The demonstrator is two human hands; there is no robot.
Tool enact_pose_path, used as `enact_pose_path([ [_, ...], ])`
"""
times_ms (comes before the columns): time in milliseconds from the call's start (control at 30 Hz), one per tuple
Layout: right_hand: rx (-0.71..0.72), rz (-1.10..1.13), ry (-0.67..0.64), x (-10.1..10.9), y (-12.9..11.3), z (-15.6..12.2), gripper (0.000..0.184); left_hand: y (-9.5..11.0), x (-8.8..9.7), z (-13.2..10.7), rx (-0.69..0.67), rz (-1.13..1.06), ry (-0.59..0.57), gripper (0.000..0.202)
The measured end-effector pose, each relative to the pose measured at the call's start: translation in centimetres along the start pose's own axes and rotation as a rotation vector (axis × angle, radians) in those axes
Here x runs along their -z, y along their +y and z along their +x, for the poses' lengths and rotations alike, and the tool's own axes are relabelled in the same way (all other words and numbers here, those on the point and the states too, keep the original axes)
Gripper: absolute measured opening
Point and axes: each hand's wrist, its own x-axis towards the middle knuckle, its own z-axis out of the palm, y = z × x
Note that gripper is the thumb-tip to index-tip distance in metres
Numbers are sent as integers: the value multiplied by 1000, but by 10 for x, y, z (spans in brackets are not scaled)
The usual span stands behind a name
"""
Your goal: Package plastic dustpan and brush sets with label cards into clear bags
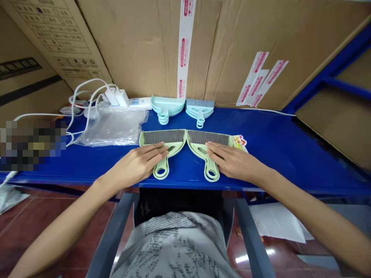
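Two pale green dustpan-and-brush sets lie side by side on the blue table, their inner corners meeting. On the left set, a hand brush (164,138) with grey bristles sits in its dustpan (141,139). My left hand (142,162) is closed over this set's neck from the left, fingers on top, thumb hidden. The right set's brush (208,138) lies in its dustpan (188,141) too. My right hand (232,159) closes over its neck from the right, thumb out of sight. A colourful card label (239,142) sticks out at this set's right end.
Behind the sets stand stacked light blue dustpans (168,106) and stacked light blue brushes (199,110). Clear plastic bags (114,125), white chargers (117,96) and cables lie at the left. Cardboard (145,46) walls the back. A blue metal frame (327,69) rises at the right.
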Motion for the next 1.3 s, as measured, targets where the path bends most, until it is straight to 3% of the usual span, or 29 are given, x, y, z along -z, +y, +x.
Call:
enact_pose_path([
  [267,11,-1,-26,-6,2,-1,49,-3,-2,-3,-14,20,-52,45],
  [533,-20,29,14,-3,5,-1,43,-4,-7,-4,-26,-52,23,44],
  [733,-24,12,39,2,9,-6,42,-9,6,-6,53,-150,-13,40],
  [900,-160,70,-36,13,22,-20,58,-44,27,-26,266,-167,-33,52],
  [1033,-309,107,-90,9,42,-37,73,-82,34,-34,356,-117,-146,69],
  [1167,-440,212,-177,-1,60,-44,84,-106,32,-19,343,-182,-264,80],
  [1300,-498,322,-211,-8,68,-43,88,-115,29,-1,321,-277,-334,87],
])
